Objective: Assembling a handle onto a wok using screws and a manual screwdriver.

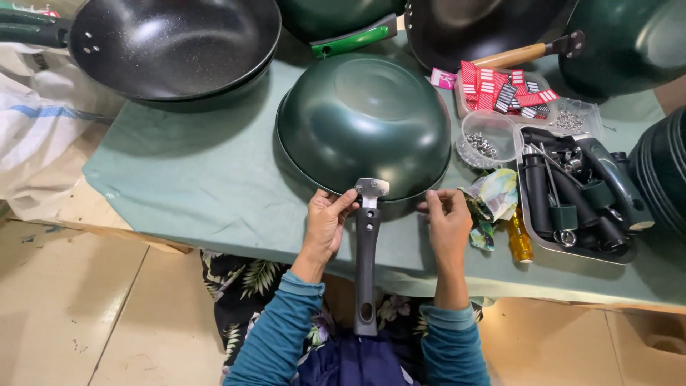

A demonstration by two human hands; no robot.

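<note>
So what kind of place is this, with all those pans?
Probably a small workshop where pans get their handles. An upside-down green pan lies on the table, with a tray of spare handles and a tub of screws.

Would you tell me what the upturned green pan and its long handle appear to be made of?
The upturned green pan looks like coated metal: smooth satin sheen with soft highlights. The handle seems matte black plastic, possibly bakelite, ending in a bare silvery metal bracket at the rim.
</note>
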